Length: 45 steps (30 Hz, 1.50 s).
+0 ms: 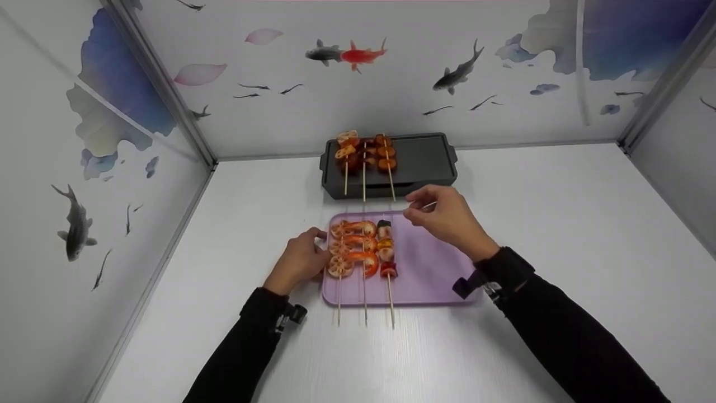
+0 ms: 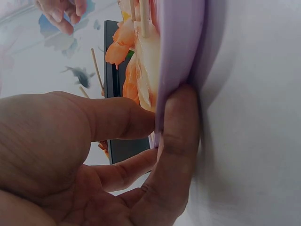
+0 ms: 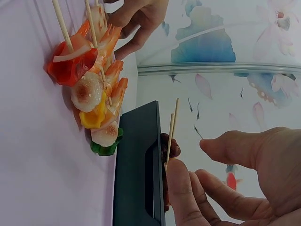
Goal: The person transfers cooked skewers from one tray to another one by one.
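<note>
Steadying the tray (image 1: 428, 263) seems the step in hand: the left hand (image 1: 299, 258) pinches its edge while the right hand (image 1: 447, 215), thumb and fingers parted, holds nothing near the grill (image 1: 422, 159). Three skewers (image 1: 366, 243) lie on each; lifting one would call for a light pinch (no legible writing)

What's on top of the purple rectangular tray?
A skewer of pale round lotus slices, one of curled orange shrimp, and one of mixed red, yellow, white and green pieces. The tray directly beneath them is hidden.

purple tray (image 1: 430, 257) | rectangular | three loaded skewers (image 1: 363, 242) | parallel, tray's left half
</note>
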Each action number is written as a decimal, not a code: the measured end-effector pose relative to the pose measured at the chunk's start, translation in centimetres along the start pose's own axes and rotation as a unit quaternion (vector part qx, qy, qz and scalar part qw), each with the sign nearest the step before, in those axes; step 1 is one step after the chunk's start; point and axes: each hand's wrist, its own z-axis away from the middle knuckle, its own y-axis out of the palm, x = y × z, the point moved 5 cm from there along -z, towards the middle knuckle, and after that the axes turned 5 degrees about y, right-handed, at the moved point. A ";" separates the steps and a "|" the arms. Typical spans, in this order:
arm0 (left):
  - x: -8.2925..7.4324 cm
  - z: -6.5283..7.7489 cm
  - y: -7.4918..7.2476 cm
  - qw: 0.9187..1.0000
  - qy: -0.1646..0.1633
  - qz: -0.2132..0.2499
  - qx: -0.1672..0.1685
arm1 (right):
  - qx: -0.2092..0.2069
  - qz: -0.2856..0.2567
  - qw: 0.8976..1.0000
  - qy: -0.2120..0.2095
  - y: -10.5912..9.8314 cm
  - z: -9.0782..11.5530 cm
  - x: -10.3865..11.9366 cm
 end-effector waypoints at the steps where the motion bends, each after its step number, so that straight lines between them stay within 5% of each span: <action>1: 0.0 0.0 0.0 1.000 -0.001 -0.003 -0.001 | -0.003 0.003 1.000 0.001 0.0 -0.2 0.0; 18: 0.0 -0.2 0.1 1.000 -0.013 0.008 0.003 | -0.013 0.021 1.000 0.006 -0.1 -2.9 -0.5; 26: -0.2 -0.1 -0.1 1.000 0.006 0.005 -0.003 | -0.011 0.026 0.999 0.014 0.0 -3.8 -0.9; 45: -0.1 -0.2 -0.1 1.000 0.007 -0.010 -0.007 | -0.007 -0.006 0.999 0.033 1.1 -5.4 -1.6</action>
